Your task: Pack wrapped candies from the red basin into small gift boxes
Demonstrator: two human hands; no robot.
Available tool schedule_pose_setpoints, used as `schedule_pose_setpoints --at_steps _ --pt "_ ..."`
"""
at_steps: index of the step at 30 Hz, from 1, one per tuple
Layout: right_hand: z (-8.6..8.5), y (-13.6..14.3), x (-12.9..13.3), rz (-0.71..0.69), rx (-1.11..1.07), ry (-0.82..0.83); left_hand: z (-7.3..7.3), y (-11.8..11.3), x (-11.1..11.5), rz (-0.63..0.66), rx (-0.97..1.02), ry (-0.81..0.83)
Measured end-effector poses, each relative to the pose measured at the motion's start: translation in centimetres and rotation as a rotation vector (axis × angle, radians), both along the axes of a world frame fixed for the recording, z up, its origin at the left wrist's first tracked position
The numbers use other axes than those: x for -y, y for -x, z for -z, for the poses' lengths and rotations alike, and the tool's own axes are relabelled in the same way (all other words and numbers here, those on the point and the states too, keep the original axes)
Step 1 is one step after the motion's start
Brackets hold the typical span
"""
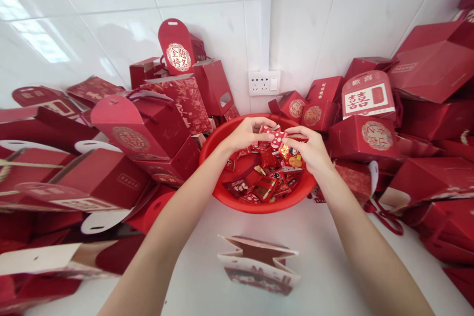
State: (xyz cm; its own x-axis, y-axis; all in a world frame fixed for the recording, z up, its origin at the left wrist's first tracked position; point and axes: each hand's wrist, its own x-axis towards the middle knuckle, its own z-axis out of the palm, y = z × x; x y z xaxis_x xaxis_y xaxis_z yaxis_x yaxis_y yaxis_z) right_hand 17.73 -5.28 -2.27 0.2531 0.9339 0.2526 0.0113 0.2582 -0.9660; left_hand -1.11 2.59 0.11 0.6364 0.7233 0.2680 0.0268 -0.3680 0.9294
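Above the red basin, the left hand and the right hand are closed on opposite sides of 1 polka-dot packet. Other wrapped packets lie in the basin; 1 open paper bag stands nearer on the white table.

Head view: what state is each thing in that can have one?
Left hand: fingertips gripping a small red packet with white polka dots.
Right hand: fingertips on the same packet.
Packet: held up; whether sealed, unclear.
Round red plastic basin: upright, holding small wrapped packets.
White-and-red paper bag: open at the top.
White wall socket panel: nothing plugged in.
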Motion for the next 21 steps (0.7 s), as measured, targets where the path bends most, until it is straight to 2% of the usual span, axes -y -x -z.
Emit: schedule_pose_setpoints --at_steps 7,12,15,19,21 --pt "0.1 -0.1 -0.1 -0.008 0.016 -0.011 0.0 0.0 -0.2 0.034 0.003 -0.029" --pt "0.1 -0.1 0.0 -0.004 0.04 -0.009 -0.1 0.3 -0.1 0.013 0.006 -0.025" --pt "0.1 0.0 0.1 0.006 0.048 -0.011 -0.3 0.2 -0.1 -0.059 0.029 0.017" --pt "0.0 0.0 0.1 -0.007 0.012 0.004 -0.4 0.3 -0.9 -0.228 0.04 0.093" --pt "0.0 0.1 0.1 -0.004 0.004 0.006 -0.2 0.9 -1.5 -0.293 -0.019 0.116"
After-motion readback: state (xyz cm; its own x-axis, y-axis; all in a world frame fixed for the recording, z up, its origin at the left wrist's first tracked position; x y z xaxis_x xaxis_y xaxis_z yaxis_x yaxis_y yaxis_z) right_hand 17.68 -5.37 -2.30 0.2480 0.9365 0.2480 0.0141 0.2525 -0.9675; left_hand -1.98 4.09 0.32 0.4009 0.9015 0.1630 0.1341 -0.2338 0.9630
